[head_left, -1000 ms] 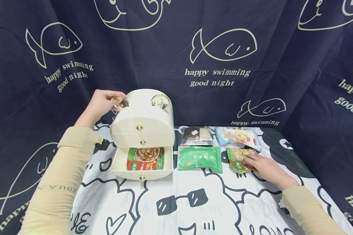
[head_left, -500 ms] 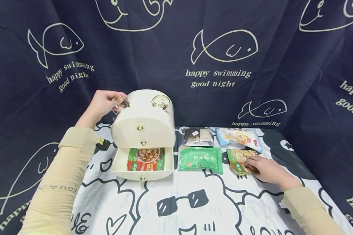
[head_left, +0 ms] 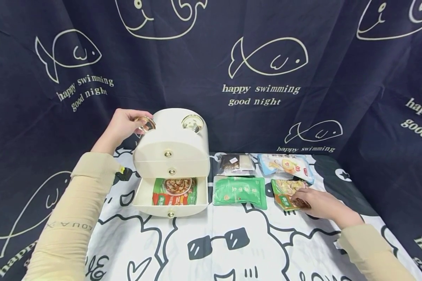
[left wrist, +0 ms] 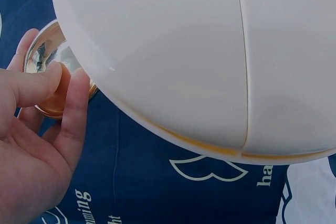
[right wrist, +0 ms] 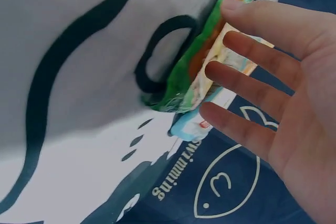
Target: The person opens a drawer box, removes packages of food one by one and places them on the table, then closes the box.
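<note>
At the left of the head view stands a white, round-topped drawer box point(head_left: 171, 150) with two gold round discs on top. My left hand point(head_left: 121, 125) pinches its left gold disc point(left wrist: 64, 56), thumb in front and fingers behind. The lowest drawer point(head_left: 140, 201) is pulled out; a green and red food packet point(head_left: 176, 191) lies inside. On the right, my right hand point(head_left: 318, 203) rests its fingertips on a green and orange food packet point(head_left: 285, 190). Its fingers point(right wrist: 247, 80) look nearly straight and spread in the right wrist view, and the thumb touches the packet too.
Beside the box lie a green packet point(head_left: 239, 191), a clear packet with dark contents point(head_left: 233, 164) and a blue and white packet point(head_left: 285, 164). A small black object point(head_left: 124, 174) is by the left sleeve. Dark printed cloth point(head_left: 260, 128) hangs behind the table.
My right hand and the green and orange packet under it have shifted very slightly toward me. My left hand stays on the gold disc, and the drawer has not moved.
</note>
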### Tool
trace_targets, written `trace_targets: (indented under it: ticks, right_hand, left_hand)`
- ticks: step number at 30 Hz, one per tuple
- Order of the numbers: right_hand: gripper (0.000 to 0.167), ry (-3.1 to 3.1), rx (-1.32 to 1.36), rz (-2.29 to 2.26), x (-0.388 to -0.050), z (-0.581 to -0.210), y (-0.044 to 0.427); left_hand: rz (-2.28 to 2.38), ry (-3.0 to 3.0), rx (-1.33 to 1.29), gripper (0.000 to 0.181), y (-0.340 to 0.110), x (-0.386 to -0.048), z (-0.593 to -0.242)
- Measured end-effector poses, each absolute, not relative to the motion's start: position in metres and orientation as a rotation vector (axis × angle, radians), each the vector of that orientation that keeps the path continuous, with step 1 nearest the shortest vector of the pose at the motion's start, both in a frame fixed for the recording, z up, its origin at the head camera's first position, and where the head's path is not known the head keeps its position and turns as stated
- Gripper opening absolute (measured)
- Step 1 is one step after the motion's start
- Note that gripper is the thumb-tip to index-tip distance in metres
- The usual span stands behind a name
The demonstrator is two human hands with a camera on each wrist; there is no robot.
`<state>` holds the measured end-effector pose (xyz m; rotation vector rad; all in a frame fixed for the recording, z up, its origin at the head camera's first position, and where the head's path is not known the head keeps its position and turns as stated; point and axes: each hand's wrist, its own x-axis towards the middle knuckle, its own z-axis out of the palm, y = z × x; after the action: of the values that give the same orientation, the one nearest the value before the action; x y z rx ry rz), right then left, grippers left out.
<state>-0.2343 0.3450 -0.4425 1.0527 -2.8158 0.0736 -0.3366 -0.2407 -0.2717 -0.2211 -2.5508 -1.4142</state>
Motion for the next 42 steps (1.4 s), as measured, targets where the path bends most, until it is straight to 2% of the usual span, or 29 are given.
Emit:
trace_targets:
  ticks: [18,28,42]
  right_hand:
    - [0.034,-2.834,0.978,0.047,-0.223,-0.405,0.299]
    - [0.033,-2.697,1.082,0.101,-0.22,-0.396,0.271]
    - [0.037,-2.629,1.056,0.049,-0.214,-0.381,0.24]
  left_hand:
    - [-1.404,-2.563,-0.226,0.02,-0.241,-0.34,-0.273]
    - [-1.418,-2.555,-0.217,0.021,-0.241,-0.339,-0.272]
    - [-1.423,-2.543,-0.219,0.021,-0.242,-0.338,-0.272]
